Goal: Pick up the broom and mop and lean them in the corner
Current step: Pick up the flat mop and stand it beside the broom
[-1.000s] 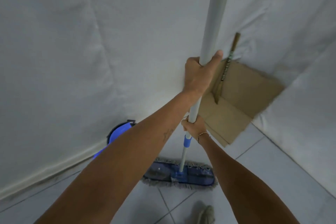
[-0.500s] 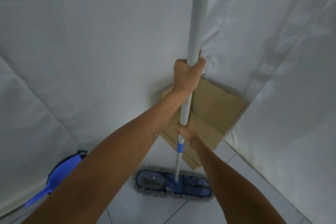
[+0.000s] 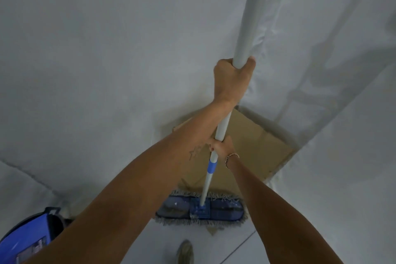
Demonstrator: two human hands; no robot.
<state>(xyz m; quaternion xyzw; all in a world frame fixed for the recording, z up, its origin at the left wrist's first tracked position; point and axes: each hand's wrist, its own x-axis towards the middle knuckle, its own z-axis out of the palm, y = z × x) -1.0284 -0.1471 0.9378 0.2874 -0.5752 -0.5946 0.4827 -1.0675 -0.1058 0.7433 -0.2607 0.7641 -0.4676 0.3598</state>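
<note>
Fingers of both hands wrap the long grey-white mop pole (image 3: 252, 17): left hand (image 3: 232, 80) high, right hand (image 3: 221, 148) lower. Its flat blue fringed mop head (image 3: 200, 210) rests at the near edge of the brown cardboard sheet (image 3: 255, 152) in the white-draped corner.

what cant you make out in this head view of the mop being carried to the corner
- Mop handle top: cut off by the upper edge.
- Broom: not visible; possibly behind the left hand or arms.
- Blue dustpan: cut by the left edge, partly hidden by the left arm.
- Cardboard: partly covered by the right hand and forearms.
- Shoe: blurred, cut by the bottom edge.
</note>
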